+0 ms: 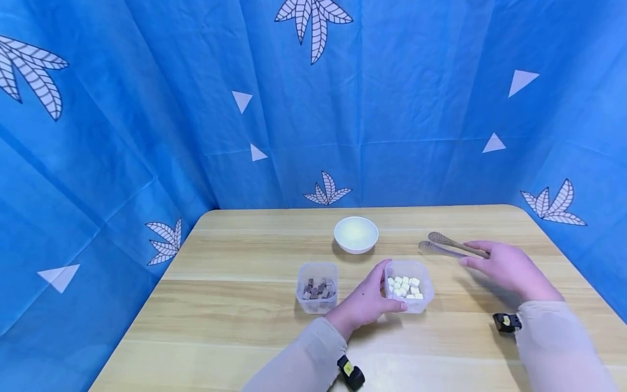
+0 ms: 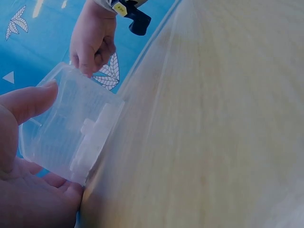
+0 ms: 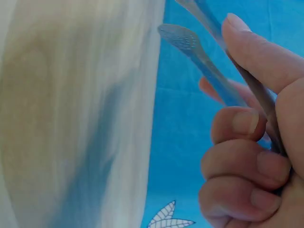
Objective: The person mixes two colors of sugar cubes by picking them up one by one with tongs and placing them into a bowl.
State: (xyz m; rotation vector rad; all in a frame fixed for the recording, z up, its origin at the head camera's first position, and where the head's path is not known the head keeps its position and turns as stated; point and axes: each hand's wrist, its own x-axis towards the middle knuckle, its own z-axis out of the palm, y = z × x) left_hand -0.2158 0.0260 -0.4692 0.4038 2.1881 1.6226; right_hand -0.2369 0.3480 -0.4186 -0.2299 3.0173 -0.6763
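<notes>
My left hand (image 1: 364, 301) grips the near left side of a clear plastic container (image 1: 421, 277) that stands on the table. Inside lie several white cubes (image 1: 405, 286). In the left wrist view the thumb presses one wall of the container (image 2: 71, 114), with the other fingers around its lower edge. On the right, my right hand (image 1: 509, 267) holds metal tongs (image 1: 453, 242) above the table, their tips apart and pointing left. In the right wrist view the fingers (image 3: 242, 164) curl round the tongs' (image 3: 216, 76) handle end, and nothing is between the tips.
A second clear container (image 1: 317, 270) with several brown cubes (image 1: 318, 289) stands left of my left hand. Behind the two containers is a white bowl (image 1: 356, 234). A blue patterned curtain (image 1: 421, 109) hangs around the wooden table (image 1: 235, 294).
</notes>
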